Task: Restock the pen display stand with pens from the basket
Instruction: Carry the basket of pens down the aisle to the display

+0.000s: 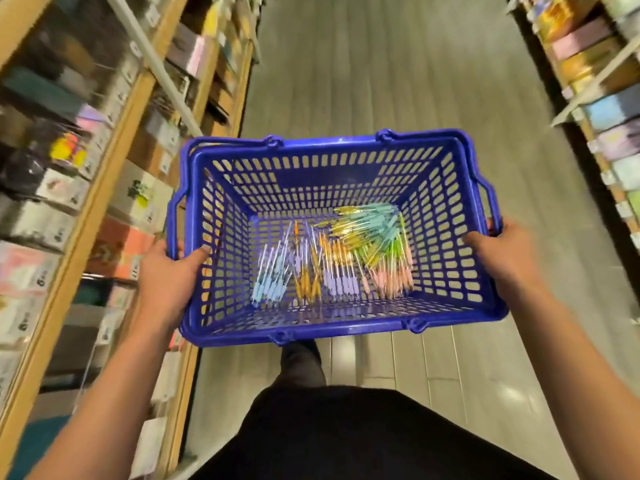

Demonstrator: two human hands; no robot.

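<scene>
Head view. A blue plastic basket [339,336] with slotted walls was held level in the middle of the picture, above the floor [381,81] of a shop aisle.

The left hand [166,282] gripped the basket's short side at 9 o'clock. Its thumb lay over the rim and pointed inward, and its fingers were curled round the outer edge. The right hand [502,258] gripped the opposite short side at 3 o'clock in the same way, thumb over the rim and fingers wrapped round the outside. Whether those fingers closed on the rim alone or also on the folded handle could not be told. Both forearms reached in from 7 and 5 o'clock.

The pens [332,268] lay loose on the bottom of the basket, in rough bunches by colour. Light blue ones lay toward 8 o'clock, orange and purple ones in the middle, pink ones toward 4 o'clock, and green and teal ones toward 1 o'clock. Most pointed along the 12-to-6 line, while the green and teal bunch lay slanted.

Wooden shelves [104,168] of boxed goods ran down the 9 o'clock side, blurred. More shelves, the far shelves [595,98], stood at 2 o'clock with pastel boxes. Below the basket, at 6 o'clock, showed a dark shoe [299,362] and a black garment [346,438].
</scene>
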